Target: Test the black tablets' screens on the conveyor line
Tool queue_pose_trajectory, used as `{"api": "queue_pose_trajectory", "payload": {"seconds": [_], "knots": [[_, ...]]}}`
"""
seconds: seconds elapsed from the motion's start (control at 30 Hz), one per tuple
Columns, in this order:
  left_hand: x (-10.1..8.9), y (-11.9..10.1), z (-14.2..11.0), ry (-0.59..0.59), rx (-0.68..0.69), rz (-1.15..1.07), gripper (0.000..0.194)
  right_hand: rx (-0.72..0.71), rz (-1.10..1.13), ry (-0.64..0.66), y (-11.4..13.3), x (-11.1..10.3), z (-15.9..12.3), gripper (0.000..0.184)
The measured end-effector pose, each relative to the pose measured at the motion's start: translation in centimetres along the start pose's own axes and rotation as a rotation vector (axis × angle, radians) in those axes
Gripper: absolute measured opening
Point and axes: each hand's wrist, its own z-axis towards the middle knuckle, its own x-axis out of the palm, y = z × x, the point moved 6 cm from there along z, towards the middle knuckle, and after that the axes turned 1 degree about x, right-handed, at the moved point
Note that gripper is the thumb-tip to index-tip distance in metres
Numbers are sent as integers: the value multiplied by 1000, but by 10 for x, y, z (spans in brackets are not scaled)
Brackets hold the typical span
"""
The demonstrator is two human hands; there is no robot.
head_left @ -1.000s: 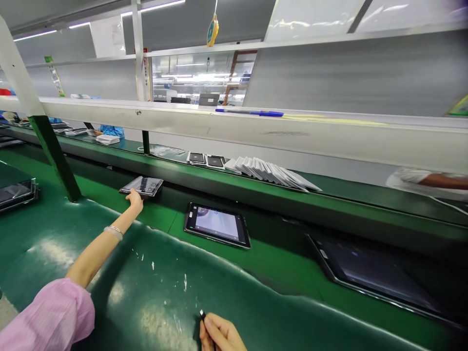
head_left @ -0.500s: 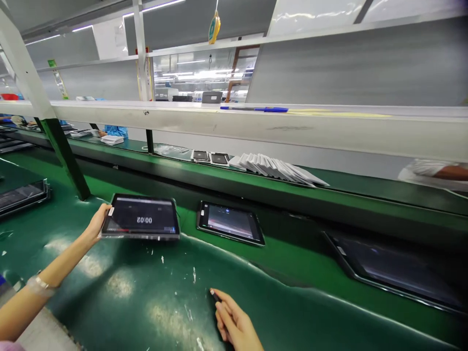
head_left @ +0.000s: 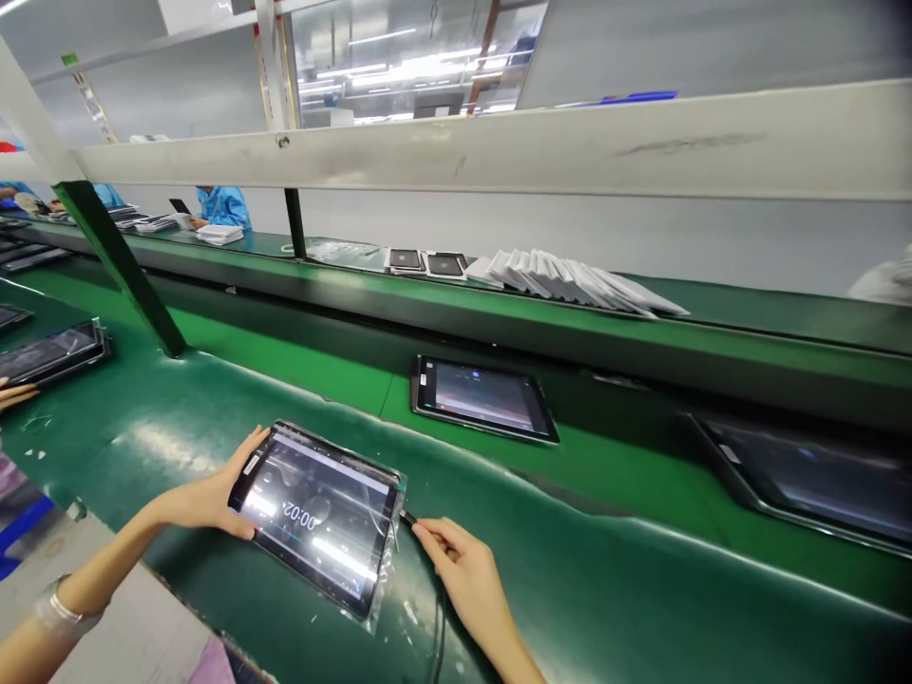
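A tablet (head_left: 318, 513) in clear film is held at its left edge by the left hand (head_left: 214, 494), on the green bench (head_left: 178, 427). A cable plug (head_left: 408, 519) is pinched by the right hand (head_left: 460, 570) beside its right edge. Farther back, a second tablet (head_left: 483, 397) is laid flat.

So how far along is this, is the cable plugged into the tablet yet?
Done: the tablet lies on the green mat close to the person, screen lit. In hand: the left hand steadies its left edge, and the right hand holds a cable plug at its right edge. Left: the plug does not look seated yet.
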Motion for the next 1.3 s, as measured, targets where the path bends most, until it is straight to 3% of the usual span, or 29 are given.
{"api": "queue_pose_trajectory", "payload": {"seconds": [0.07, 0.2, 0.33, 0.57, 0.7, 0.8, 0.87, 0.93, 1.03, 1.3], "knots": [[3, 4, 1, 0, -56, -69, 129, -34, -17, 7, 3, 2, 4, 44], [3, 16, 8, -256, -191, -271, 86, -68, -38, 22, 7, 2, 5, 46], [17, 3, 4, -221, -179, -332, 65, -102, -67, 65, 11, 1, 6, 42], [25, -39, -10, -259, -295, -24, 47, -162, -88, 52, 12, 8, 13, 49], [27, -48, -9, -195, -267, -1, 59, -72, -67, 95, 12, 11, 18, 53], [33, -58, -6, -246, -127, 155, 85, 118, -5, 270, 7, 19, 20, 56], [41, -69, -4, -297, -7, 318, 97, 174, 21, 322, 7, 22, 20, 56], [51, -79, 0, -288, 78, 411, 101, 165, 38, 314, 9, 22, 19, 55], [57, -87, 3, -237, 100, 440, 101, 156, 72, 293, 15, 22, 15, 58], [41, -91, -4, -264, 125, 459, 105, 111, 163, 258, 36, 16, 9, 62]]}}
